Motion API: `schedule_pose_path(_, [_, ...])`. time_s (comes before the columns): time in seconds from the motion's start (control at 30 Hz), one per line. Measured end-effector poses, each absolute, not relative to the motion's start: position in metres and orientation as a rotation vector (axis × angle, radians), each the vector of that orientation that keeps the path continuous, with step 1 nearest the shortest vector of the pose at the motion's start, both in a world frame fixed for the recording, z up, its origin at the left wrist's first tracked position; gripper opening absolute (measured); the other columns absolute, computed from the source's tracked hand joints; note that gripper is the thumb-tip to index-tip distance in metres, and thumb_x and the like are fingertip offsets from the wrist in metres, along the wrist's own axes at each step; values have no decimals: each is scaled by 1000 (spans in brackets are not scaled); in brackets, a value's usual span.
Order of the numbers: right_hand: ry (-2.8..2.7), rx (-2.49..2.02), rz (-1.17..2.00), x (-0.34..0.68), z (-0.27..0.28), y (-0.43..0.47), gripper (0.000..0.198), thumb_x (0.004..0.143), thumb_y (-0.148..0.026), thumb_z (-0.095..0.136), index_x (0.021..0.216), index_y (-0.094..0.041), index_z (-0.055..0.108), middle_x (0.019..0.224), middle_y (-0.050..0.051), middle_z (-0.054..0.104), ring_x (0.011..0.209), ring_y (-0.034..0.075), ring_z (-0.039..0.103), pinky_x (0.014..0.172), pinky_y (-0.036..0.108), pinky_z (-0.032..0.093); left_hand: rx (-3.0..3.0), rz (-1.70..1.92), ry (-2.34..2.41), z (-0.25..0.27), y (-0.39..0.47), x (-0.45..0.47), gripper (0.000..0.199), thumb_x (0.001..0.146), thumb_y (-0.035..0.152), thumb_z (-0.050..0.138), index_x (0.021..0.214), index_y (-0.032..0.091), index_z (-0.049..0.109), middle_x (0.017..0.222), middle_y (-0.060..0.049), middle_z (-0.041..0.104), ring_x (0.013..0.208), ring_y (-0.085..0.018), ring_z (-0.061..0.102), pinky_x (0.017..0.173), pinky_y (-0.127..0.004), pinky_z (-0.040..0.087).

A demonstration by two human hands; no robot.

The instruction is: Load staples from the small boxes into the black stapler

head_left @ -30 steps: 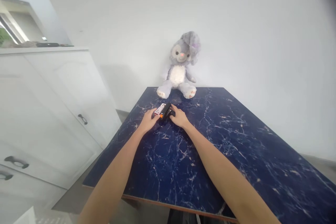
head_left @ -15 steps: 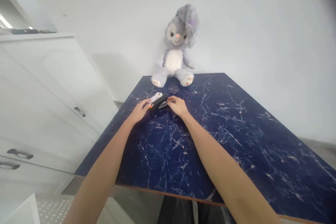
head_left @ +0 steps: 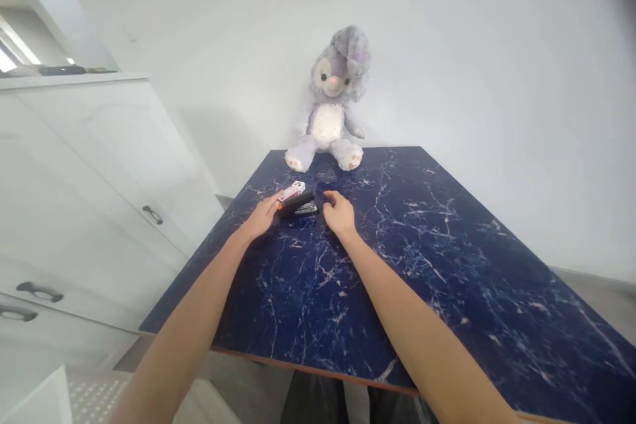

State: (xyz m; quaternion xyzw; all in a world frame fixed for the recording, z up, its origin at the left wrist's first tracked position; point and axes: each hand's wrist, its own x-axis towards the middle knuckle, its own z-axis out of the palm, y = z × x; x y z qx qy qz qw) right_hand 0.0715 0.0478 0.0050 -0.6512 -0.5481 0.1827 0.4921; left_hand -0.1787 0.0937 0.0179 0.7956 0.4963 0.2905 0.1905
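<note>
A black stapler (head_left: 297, 201) with an orange part at its left end lies on the dark blue marbled table (head_left: 318, 298). Its silvery metal inside shows below the raised top, toward the right end. Just behind it is a small white and pink box (head_left: 293, 191). My left hand (head_left: 262, 216) has its fingers closed at the left end of the stapler, the fingertips also touching or close against the box. To the right, my right hand (head_left: 340, 214) is apart from the stapler, holding nothing, its index finger stretched out and the other fingers curled.
A grey plush rabbit (head_left: 328, 122) sits at the table's far edge against the white wall (head_left: 472, 66). White cabinets (head_left: 99, 165) with dark handles stand along the left side. The table's front edge is close to my legs (head_left: 318, 401).
My right hand has let go of the stapler's right end and drawn slightly away to the right. More of the stapler's metal inside shows. My view has tilted up a little.
</note>
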Motion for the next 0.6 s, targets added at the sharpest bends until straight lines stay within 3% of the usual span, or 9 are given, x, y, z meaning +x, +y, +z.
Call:
schedule_pose_path(0.17, [-1270,-1639,382,71,7,47,37,83,-15,47,112,-20,70,113,7,70,106,21,63,101,34,46,2225,843,1392,16,96,-179,51,100,37,34,147,22,50,146,-5,55,136,-24,49,119,-42,30])
schedule_pose_path(0.37, [-1535,-1674,287,66,10,43,34,81,-9,46,91,-22,76,108,6,68,103,21,60,102,33,43,2122,960,1589,11,95,-176,52,99,38,40,147,18,49,150,-11,50,142,-26,42,121,-43,27])
schedule_pose_path(0.47, [-1572,-1723,237,61,10,41,35,82,-8,47,96,-22,76,112,8,66,103,23,58,99,34,43,2149,927,1639,10,97,-173,49,100,36,38,139,13,56,150,-14,49,144,-27,40,122,-43,24])
schedule_pose_path(0.6, [-1659,-1752,95,59,7,35,35,85,-9,47,104,-22,74,118,10,62,105,27,54,95,37,44,2132,890,1735,15,100,-170,46,99,40,40,126,15,67,134,-15,64,129,-30,56,112,-42,38])
